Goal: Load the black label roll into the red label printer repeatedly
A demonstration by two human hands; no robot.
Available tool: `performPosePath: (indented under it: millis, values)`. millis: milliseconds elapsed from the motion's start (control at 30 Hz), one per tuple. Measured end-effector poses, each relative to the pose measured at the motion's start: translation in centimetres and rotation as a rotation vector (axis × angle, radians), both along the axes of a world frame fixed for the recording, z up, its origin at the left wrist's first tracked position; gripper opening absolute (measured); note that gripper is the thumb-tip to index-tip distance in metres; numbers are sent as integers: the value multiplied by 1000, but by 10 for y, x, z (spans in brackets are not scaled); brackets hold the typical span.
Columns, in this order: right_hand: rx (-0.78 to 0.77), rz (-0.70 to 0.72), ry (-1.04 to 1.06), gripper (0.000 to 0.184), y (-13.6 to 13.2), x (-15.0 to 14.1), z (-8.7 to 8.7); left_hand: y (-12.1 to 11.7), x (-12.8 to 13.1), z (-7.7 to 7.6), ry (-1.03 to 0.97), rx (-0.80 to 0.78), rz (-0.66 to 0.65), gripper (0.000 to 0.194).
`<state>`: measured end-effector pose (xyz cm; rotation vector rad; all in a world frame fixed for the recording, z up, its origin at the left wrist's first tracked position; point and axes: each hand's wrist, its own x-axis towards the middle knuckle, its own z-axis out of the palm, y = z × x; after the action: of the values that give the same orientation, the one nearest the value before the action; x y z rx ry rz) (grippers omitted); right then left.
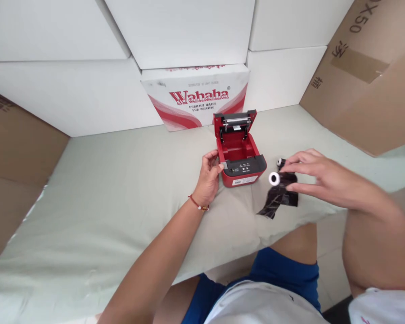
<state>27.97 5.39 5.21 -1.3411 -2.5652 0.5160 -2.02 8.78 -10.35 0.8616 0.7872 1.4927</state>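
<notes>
A small red printer (240, 155) with a dark front panel stands on the pale cloth, its lid tipped open toward the back and its paper well showing. My left hand (209, 177) rests against the printer's left front corner, thumb and fingers touching its side. To the right, my right hand (319, 175) pinches a black roll with a white core (279, 178) just above the cloth. A loose strip of black film (276, 200) trails down from the roll onto the cloth. A red string bracelet sits on my left wrist.
A white and red "Wahaha" water carton (195, 96) stands right behind the printer, among plain white boxes (182, 31). Brown cardboard boxes flank the surface at the left (16, 153) and right (367, 76). The pale green cloth (114, 198) covers the surface; my knees are below its front edge.
</notes>
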Motion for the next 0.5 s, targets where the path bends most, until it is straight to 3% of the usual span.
performPosePath:
  millis: [100,167,333,433,500]
  values:
    - [-189,96,114,36,18,-5,40,-2,-1,2,4,-10,5,56]
    - [-228,107,107,41,40,-21,48,-3,-1,3,18,-14,-3,55]
    - [-35,33,-63,36,89,-78,18,-11,-1,5,104,-14,16,50]
    - [17,-12,-272,35,96,-103,1,-24,-3,13,413,101,261,35]
    - [30,-48,-350,35,97,-112,-4,-33,-5,25,701,288,486,35]
